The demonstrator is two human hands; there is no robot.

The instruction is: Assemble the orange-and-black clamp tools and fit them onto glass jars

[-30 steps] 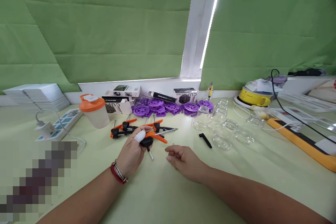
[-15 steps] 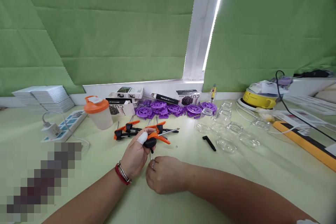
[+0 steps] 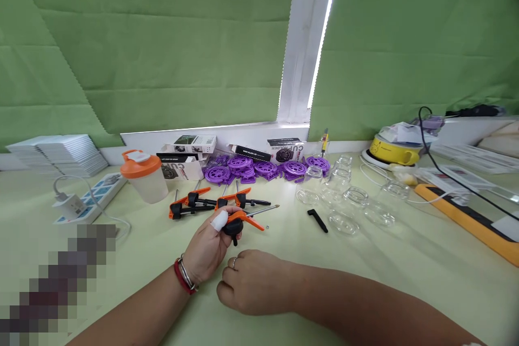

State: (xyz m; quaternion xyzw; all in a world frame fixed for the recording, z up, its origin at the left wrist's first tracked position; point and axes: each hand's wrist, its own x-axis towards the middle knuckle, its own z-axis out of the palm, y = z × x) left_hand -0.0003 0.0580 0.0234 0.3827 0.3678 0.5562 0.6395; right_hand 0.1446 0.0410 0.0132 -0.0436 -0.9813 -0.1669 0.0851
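My left hand [image 3: 211, 243], its thumb wrapped in white, is closed around an orange and black clamp-like part [image 3: 246, 218]. Its black rounded end faces down, and a thin metal rod with a pointed tip extends to the right. Just below it, my right hand [image 3: 259, 283] is curled with the knuckles up, apart from the part. Whatever its fingers hold, if anything, is hidden. Behind my left hand lie several similar orange and black parts [image 3: 193, 198]. A tiny ring-like piece [image 3: 267, 227] rests on the table right of the held part.
Purple cup holders [image 3: 265, 169] are heaped before opened boxes [image 3: 182, 167]. Clear bottles [image 3: 343, 221] and a black angled piece [image 3: 318, 220] lie to the right. An orange-lidded shaker [image 3: 144, 175], a power strip [image 3: 95, 197] and stacked white sheets [image 3: 60, 154] stand left; a yellow pot [image 3: 395, 150] is far right.
My right hand has moved slightly down and left, away from the held part. The thin metal shaft that showed between it and the part is out of sight. The left hand keeps its hold.
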